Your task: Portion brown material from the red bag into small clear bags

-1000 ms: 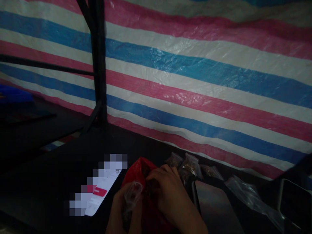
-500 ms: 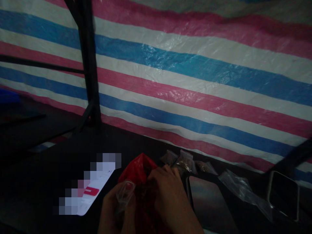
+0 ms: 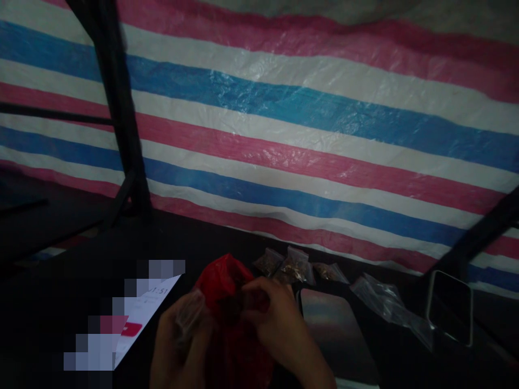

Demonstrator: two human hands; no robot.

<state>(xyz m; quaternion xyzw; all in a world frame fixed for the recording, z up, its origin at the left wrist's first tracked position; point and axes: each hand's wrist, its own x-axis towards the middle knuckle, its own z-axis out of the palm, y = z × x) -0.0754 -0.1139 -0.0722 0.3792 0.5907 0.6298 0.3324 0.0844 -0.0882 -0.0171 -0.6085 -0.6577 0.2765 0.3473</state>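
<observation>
The right hand [image 3: 279, 321] had just turned, curled around I couldn't tell what at the red bag [image 3: 219, 276]'s mouth, the left hand [image 3: 169, 336] still gripping a clear bag [image 3: 190, 312], work seemingly unfinished.

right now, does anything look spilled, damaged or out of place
Nothing stands out. The red bag is open between the left hand and right hand, and three filled bags lie near the striped sheet. The clear plastic beside the dark phone is crumpled, not obviously damaged. It's too dark to rule out small spills.
</observation>
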